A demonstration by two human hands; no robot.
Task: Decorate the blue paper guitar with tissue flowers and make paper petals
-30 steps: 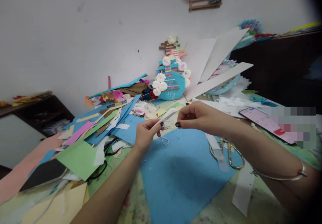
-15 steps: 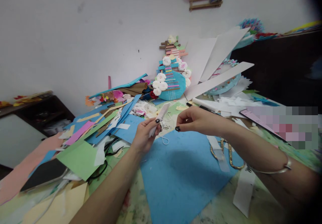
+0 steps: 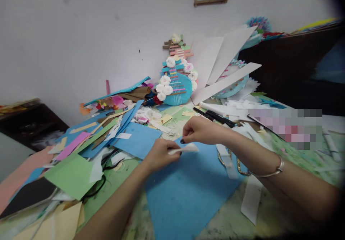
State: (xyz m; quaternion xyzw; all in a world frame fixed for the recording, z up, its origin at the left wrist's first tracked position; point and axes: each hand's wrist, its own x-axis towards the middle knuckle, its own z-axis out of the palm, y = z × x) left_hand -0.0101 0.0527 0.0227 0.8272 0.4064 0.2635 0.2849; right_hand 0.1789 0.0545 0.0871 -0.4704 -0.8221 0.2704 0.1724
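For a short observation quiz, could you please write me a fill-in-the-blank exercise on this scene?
The left hand pinches a strip coloured ____.
The arm wearing a silver bangle is the ____ one.
The large sheet below both hands is ____.
The scissors have ____-coloured handles.

Missing words: white; right; blue; gold.

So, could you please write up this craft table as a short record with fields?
left hand: pinching a white paper strip
right hand: near the strip, fingers curled; contents unclear
under the hands: blue sheet
by right forearm: gold-handled scissors, partly covered
behind right hand: black pens
near the wall: blue lute-shaped craft with white flowers
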